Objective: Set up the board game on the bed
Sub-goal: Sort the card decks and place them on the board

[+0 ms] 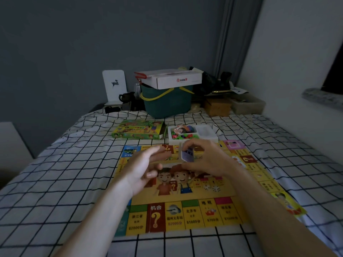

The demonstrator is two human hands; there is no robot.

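My right hand (202, 158) pinches a small deck of purple-backed cards (187, 154) above the flat, glossy game board (185, 214) on the checked bed (55, 182). My left hand (143, 169) seems relaxed, fingers extended, perhaps touching the deck.

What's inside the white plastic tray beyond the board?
The white plastic tray holds small coloured pieces, a cartoon-face card and a clear inner compartment. The right hand covers its near edge.

green basket (168, 102) under a white carton (174, 79), white deer stand (114, 85), grey curtain (232, 39)
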